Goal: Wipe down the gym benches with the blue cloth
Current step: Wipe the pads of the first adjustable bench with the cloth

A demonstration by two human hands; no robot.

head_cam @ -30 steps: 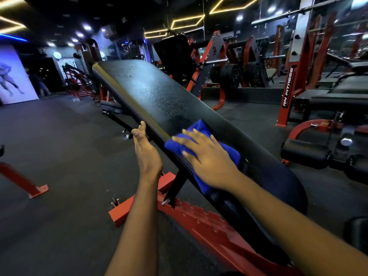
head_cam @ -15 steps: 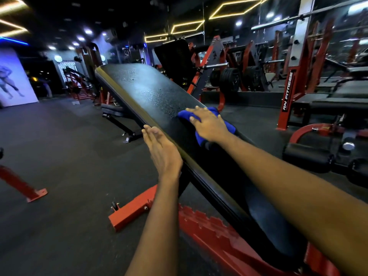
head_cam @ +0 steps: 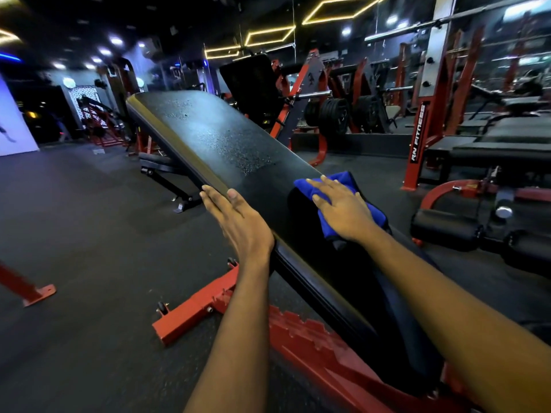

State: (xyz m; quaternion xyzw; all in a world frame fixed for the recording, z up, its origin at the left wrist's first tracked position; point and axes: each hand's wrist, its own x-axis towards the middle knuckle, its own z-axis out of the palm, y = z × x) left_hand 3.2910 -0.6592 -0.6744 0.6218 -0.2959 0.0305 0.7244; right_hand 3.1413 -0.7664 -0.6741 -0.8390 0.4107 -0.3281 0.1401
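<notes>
A dark rubber floor [head_cam: 89, 234] is spread across the whole gym. Over it, a long black padded bench [head_cam: 226, 138] is set at a slope, its high end far from the camera and its low end close by. The bench is carried on a red steel frame [head_cam: 190, 317], whose notched rail is seen under the low end. To the right, a red upright lettered "RN FITNESS" [head_cam: 417, 135] is stood on the floor, and black weight plates [head_cam: 334, 116] are racked behind the bench. Fine droplets are scattered over the upper half of the pad, while the lower half is seen smooth and dark.

The left hand [head_cam: 238, 222] is laid against the left edge of the bench, fingers straight and together, thumb on the top surface; nothing is gripped by it. The right hand [head_cam: 343, 207] is pressed flat, fingers spread and released, onto the blue cloth [head_cam: 343, 180]. The cloth is lain on the right side of the pad, about midway along it, with one corner hung over the right edge.
</notes>
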